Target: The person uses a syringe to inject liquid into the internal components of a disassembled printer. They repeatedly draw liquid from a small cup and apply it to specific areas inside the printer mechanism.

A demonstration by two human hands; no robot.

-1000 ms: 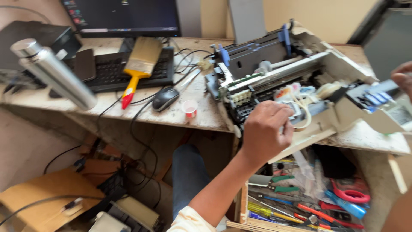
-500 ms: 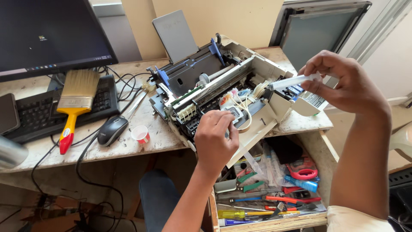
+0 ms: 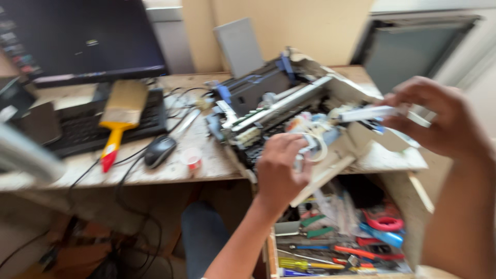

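Opened printer sits tilted on the counter, over an open tool drawer. Left hand is curled on the white tubing at its front; right hand pinches a white strip part. Best to steady the chassis and pull gently. Frame blurry.

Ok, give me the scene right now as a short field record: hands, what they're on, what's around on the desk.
left hand: at the front of the opened printer, fingers among white tubing
right hand: pinching a thin white strip-like part over the printer's right side
desk: worn wooden top
left of printer: black mouse, paintbrush lying on black keyboard, small red-and-white cap
behind: dark monitor
below: open drawer of hand tools
image: motion-blurred
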